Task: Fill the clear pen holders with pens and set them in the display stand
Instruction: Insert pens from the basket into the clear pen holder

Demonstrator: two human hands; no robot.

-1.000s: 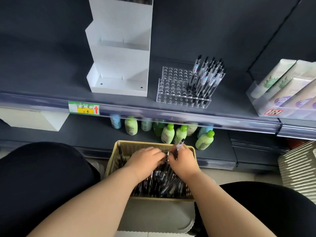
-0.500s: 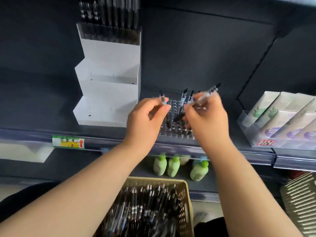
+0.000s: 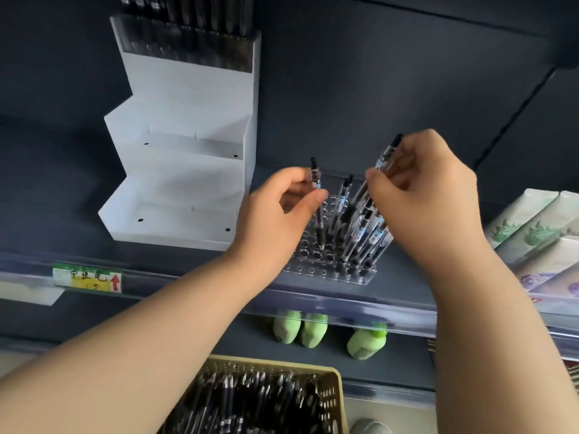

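Clear plastic peg-hole pen holder [image 3: 326, 268] sits on dark flat shelf [image 3: 62, 208], just R of white stepped display stand [image 3: 175, 195]. Standing pens [image 3: 363, 233] fill holder's R side. L hand [image 3: 275, 214] pinches upright pen [image 3: 315, 178] over holder's L-middle. R hand [image 3: 429, 198] pinches tilted pen [image 3: 388, 151] over its R. Green bottles [image 3: 313, 330] on lower shelf [image 3: 407, 355]; tan mesh basket [image 3: 337, 389] in front, lower.

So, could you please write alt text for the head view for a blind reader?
The left hand and right hand each hold a pen at a clear pen holder, partly filled on its right, on a dark shelf. A white display stand sits to its left, pens in its top tier; a basket of pens lies below.
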